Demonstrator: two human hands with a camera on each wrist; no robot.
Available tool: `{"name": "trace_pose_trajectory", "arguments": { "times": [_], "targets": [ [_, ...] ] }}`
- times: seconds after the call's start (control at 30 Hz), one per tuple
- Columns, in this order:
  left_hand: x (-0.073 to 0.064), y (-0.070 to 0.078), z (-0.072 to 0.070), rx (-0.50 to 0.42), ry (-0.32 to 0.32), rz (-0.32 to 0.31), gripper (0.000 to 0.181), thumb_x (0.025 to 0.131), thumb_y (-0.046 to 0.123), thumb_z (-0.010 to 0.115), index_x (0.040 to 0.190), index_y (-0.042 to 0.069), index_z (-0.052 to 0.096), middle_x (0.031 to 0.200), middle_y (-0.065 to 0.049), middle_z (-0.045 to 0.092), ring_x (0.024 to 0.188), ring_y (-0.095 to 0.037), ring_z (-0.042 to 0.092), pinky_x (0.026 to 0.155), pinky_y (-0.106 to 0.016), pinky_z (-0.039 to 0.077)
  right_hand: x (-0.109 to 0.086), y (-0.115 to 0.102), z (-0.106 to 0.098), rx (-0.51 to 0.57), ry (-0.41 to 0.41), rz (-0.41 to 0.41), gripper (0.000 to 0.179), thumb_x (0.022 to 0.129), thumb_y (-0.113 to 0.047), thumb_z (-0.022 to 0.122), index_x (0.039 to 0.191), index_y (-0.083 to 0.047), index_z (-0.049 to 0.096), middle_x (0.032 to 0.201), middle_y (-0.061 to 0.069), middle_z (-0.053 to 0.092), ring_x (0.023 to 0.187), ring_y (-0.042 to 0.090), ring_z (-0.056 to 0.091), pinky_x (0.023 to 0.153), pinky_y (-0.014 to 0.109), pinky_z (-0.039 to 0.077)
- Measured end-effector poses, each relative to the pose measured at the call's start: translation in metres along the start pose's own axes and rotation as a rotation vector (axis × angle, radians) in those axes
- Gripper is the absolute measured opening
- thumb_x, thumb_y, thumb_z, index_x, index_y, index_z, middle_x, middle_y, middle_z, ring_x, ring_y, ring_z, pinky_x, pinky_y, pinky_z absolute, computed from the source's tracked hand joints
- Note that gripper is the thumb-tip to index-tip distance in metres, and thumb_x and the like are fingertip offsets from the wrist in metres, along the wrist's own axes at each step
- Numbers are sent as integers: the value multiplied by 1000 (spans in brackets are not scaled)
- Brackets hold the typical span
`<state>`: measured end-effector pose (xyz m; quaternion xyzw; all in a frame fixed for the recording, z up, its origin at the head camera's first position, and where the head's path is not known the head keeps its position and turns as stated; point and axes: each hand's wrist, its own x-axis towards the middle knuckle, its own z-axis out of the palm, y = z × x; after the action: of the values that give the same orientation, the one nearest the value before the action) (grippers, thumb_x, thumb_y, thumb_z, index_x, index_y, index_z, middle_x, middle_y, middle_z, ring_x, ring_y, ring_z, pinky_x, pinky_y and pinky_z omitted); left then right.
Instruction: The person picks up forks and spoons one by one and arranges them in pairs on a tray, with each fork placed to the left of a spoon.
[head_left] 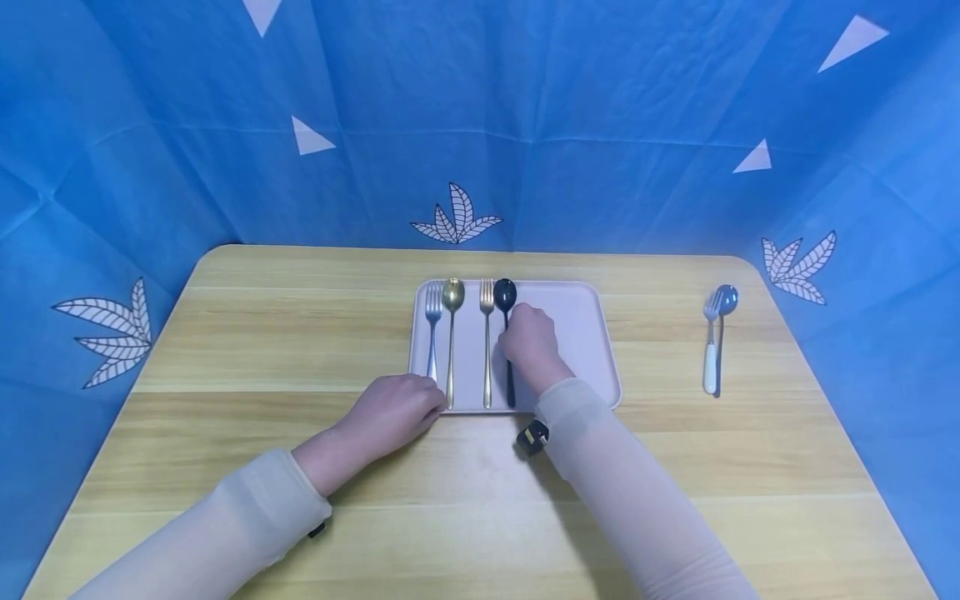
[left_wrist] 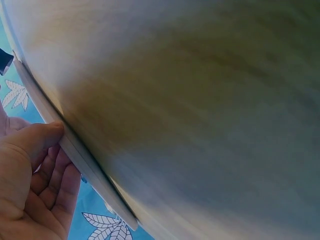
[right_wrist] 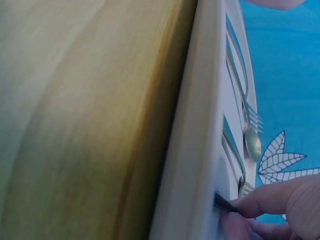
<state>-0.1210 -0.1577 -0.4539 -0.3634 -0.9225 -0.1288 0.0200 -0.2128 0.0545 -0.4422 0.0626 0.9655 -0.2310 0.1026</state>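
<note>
A pale pinkish tray [head_left: 581, 346] lies on the table and carries a silver fork [head_left: 433, 305], a gold spoon [head_left: 453, 294], a gold fork [head_left: 487, 300] and a black spoon [head_left: 506, 293], side by side with handles toward me. My right hand [head_left: 531, 342] pinches the black spoon's handle, whose dark end shows under the thumb in the right wrist view. At the tray's near left corner, my left hand [head_left: 397, 410] holds the rim. In the left wrist view its thumb [left_wrist: 50, 134] presses the outer wall, with the fingers on the other side.
To the right of the tray, a fork with a white handle [head_left: 710, 367] lies beside a spoon with a dark handle [head_left: 728, 298] on the wooden table [head_left: 300, 333]. A blue patterned cloth [head_left: 525, 108] hangs behind the table and at both sides.
</note>
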Motion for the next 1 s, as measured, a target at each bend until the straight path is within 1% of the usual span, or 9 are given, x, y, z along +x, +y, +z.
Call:
{"name": "trace_pose_trajectory", "arguments": {
  "times": [0.17, 0.27, 0.43, 0.57, 0.7, 1.0],
  "targets": [
    [0, 0, 0, -3, -9, -7, 28, 89, 9, 67, 66, 23, 57, 66, 9, 53, 59, -10, 49, 52, -29, 43, 0, 0, 1, 5, -6, 5, 4, 84, -3, 61, 86, -1, 64, 80, 12, 62, 75, 28, 61, 65, 38, 53],
    [0, 0, 0, -3, -7, -6, 28, 89, 9, 67, 66, 23, 57, 66, 9, 53, 59, -10, 49, 52, -29, 43, 0, 0, 1, 7, -6, 9, 1, 83, -2, 62, 83, -3, 63, 79, 11, 62, 74, 28, 61, 65, 38, 52],
    [0, -1, 1, 2, -2, -2, 29, 88, 8, 67, 65, 22, 55, 65, 10, 52, 58, -10, 47, 51, -28, 42, 0, 0, 1, 13, -1, 5, 8, 82, -1, 62, 77, -6, 59, 78, 11, 61, 72, 28, 61, 63, 37, 52],
    [0, -1, 1, 6, 1, 2, 31, 87, 7, 67, 64, 22, 53, 64, 9, 50, 57, -10, 45, 50, -28, 40, -1, 0, 0, 15, -2, 5, 8, 82, -1, 62, 77, -6, 58, 78, 11, 62, 73, 28, 61, 64, 37, 52],
    [1, -1, 1, 4, 7, 3, 32, 88, 7, 67, 64, 22, 52, 65, 9, 51, 58, -10, 46, 50, -28, 41, -1, 1, -1, 8, 3, -4, 8, 82, -2, 62, 76, -6, 58, 77, 11, 62, 73, 28, 61, 65, 38, 52],
    [1, -1, 1, 4, 3, -1, 32, 87, 7, 67, 63, 22, 52, 64, 9, 50, 57, -10, 46, 49, -28, 40, -1, 3, 1, 24, 8, -2, 8, 81, -3, 63, 75, -6, 58, 75, 11, 61, 71, 28, 61, 62, 36, 51]
  ]
}}
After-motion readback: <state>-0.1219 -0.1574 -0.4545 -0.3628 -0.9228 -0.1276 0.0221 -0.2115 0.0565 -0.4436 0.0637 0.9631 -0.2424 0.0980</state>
